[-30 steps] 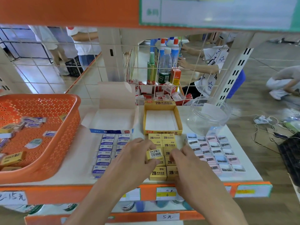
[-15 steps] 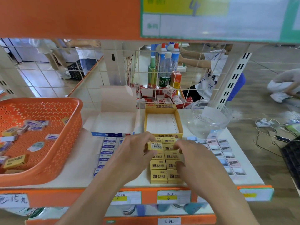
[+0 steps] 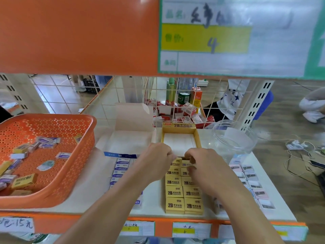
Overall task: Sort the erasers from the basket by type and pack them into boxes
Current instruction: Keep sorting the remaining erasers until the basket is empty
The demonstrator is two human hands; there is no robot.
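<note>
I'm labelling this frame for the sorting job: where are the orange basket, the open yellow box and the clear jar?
orange basket point(image 3: 84, 152): head view, on its perforated right wall.
open yellow box point(image 3: 177, 125): head view, on its printed back flap.
clear jar point(image 3: 246, 143): head view, on its transparent side wall.

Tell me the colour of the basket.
The basket is orange, dotted with small holes; the head view shows it best.

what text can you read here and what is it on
"2B": yellow rectangular erasers; rear flap of yellow cardboard box
"ERASER": blue-and-white erasers
"4": yellow band of overhead price card
"15元": handwritten white shelf-edge label, left
"6": middle shelf-edge label
Other print: too blurred to read
</note>
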